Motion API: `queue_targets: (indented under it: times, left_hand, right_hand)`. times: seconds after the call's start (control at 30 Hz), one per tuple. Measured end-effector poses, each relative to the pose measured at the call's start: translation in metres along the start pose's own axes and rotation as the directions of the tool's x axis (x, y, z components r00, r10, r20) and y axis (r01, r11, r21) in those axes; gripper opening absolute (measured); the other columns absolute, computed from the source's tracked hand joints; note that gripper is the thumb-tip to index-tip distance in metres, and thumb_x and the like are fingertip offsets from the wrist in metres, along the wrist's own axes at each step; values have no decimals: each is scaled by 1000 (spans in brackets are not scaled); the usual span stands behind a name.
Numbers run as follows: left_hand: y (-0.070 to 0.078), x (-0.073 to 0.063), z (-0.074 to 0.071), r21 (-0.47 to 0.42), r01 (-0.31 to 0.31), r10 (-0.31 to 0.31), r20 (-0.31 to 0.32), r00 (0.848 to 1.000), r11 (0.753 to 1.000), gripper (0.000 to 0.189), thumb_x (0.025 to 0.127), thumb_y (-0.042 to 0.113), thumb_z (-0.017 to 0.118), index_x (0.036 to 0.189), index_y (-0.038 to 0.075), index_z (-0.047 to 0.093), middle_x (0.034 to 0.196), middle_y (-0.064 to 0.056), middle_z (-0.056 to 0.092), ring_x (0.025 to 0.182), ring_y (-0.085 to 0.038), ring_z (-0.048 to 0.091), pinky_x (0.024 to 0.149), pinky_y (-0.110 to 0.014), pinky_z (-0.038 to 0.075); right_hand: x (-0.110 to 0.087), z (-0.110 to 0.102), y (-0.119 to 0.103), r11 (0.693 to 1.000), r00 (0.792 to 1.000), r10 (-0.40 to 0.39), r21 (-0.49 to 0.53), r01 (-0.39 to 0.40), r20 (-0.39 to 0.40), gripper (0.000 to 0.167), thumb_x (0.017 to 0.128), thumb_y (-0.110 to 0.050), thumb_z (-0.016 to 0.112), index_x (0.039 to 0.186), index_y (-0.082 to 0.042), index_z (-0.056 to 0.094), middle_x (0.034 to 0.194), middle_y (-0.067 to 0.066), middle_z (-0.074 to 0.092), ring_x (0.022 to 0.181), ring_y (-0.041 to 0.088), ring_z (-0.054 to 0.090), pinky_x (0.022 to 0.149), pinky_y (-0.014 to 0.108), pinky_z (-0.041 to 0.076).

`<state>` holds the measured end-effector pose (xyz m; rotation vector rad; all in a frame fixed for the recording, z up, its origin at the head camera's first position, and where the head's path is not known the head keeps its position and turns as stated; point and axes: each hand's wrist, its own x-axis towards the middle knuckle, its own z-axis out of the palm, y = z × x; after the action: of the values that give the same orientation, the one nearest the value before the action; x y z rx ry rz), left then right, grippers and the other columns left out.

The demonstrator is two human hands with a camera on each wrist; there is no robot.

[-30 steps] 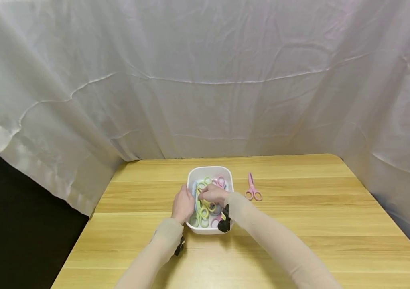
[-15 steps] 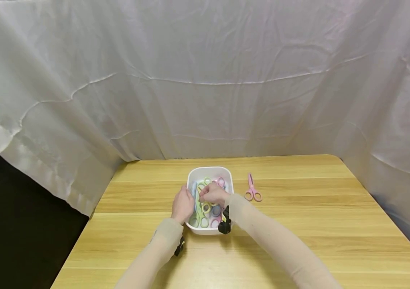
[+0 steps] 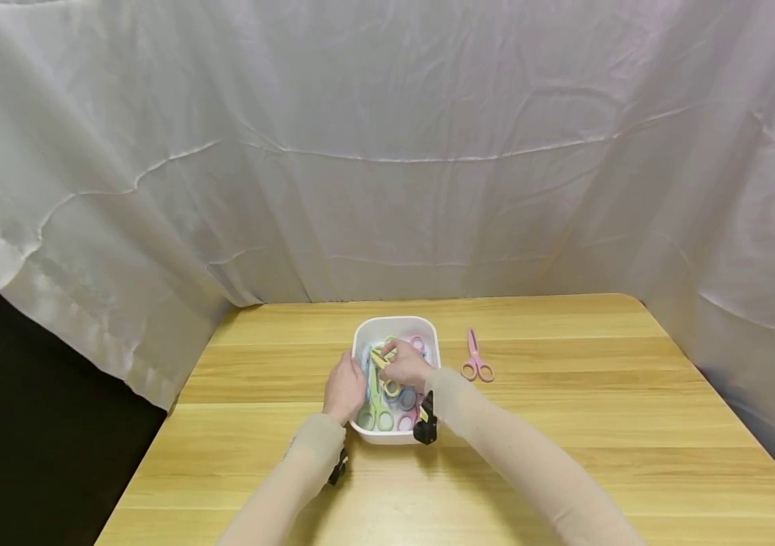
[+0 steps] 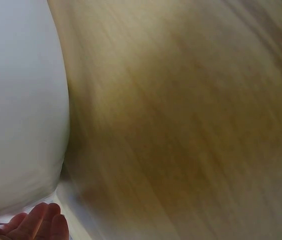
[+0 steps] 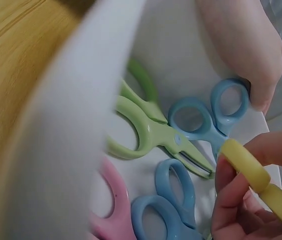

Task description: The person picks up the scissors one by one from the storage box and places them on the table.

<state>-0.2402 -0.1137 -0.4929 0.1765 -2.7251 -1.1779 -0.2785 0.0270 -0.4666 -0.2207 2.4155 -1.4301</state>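
A white plastic bin (image 3: pixel 397 437) holds several pastel scissors. At its left wall, my left hand (image 3: pixel 344 388) grips the rim; in the left wrist view its fingers (image 4: pixel 35 223) show at the bottom corner. Inside the bin, my right hand (image 3: pixel 406 365) holds yellow scissors (image 5: pixel 246 165), their handle loops beside its fingers in the right wrist view. Below them lie green scissors (image 5: pixel 156 132), two blue pairs, one near the left thumb (image 5: pixel 201 131) and one lower (image 5: pixel 186 231), and a pink handle (image 5: pixel 121 217). My right hand hides part of the contents.
Pink scissors (image 3: pixel 474 356) lie on the wooden table (image 3: pixel 599 402) to the right of the bin. A pale curtain (image 3: pixel 387 212) hangs behind the table and along its sides. Dark floor shows at the left.
Within the bin, the yellow scissors have been turned and lifted a little by my right hand, their blades now pointing to the upper left. My left hand keeps its place on the rim.
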Motion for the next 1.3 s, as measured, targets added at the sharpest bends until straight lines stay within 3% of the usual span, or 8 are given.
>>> queue_targets:
  times: [0.13, 0.4, 0.73, 0.93, 1.17, 1.3]
  left_hand:
    - [-1, 0, 0, 0, 5, -5, 12, 1000, 1000, 40, 106, 16, 34, 135, -5, 51, 115, -25, 68, 101, -37, 67, 91, -53, 56]
    - [0, 0, 0, 7, 5, -5, 1, 1000, 1000, 41, 105, 16, 34, 135, -4, 52, 116, -26, 68, 103, -39, 67, 91, -54, 56]
    - [-1, 1, 0, 5, 11, -11, 3, 1000, 1000, 41, 105, 16, 34, 135, -5, 52, 113, -26, 68, 103, -38, 67, 93, -53, 55]
    - [-1, 1, 1, -3, 23, -23, 3, 1000, 1000, 42, 106, 16, 35, 138, -5, 50, 118, -26, 67, 107, -39, 66, 97, -54, 54]
    - [0, 0, 1, -3, 28, -28, 13, 1000, 1000, 43, 106, 18, 33, 140, -5, 49, 120, -27, 66, 109, -40, 66, 98, -54, 54]
    - [1, 0, 1, -3, 31, -31, 19, 999, 1000, 44, 107, 19, 32, 140, -6, 48, 120, -27, 66, 107, -39, 65, 98, -53, 54]
  right_hand:
    - [-1, 0, 0, 1000, 1000, 9, 29, -9, 1, 56, 72, 5, 67, 126, 2, 53, 88, 7, 60, 69, 14, 56, 58, 21, 49]
    - [0, -4, -2, 996, 1000, 10, 94, -12, 19, 59, 75, 4, 65, 133, 5, 51, 76, 2, 57, 56, 10, 53, 51, 19, 46]
    - [-1, -12, -8, 998, 999, 8, 68, -6, -42, 58, 81, -2, 66, 137, 5, 52, 98, 11, 60, 68, 14, 58, 59, 20, 52]
    - [-6, -17, -11, 992, 998, 14, 126, -7, -55, 57, 81, -1, 63, 136, 3, 52, 102, 12, 59, 77, 17, 58, 63, 22, 53]
    - [-10, -24, -13, 975, 996, 29, 224, -9, -88, 54, 79, 1, 62, 133, 2, 56, 95, 10, 61, 73, 16, 56, 60, 22, 51]
    - [-11, -29, -11, 969, 994, 29, 245, -2, -105, 54, 83, -1, 62, 136, 3, 54, 106, 16, 64, 81, 18, 60, 65, 23, 55]
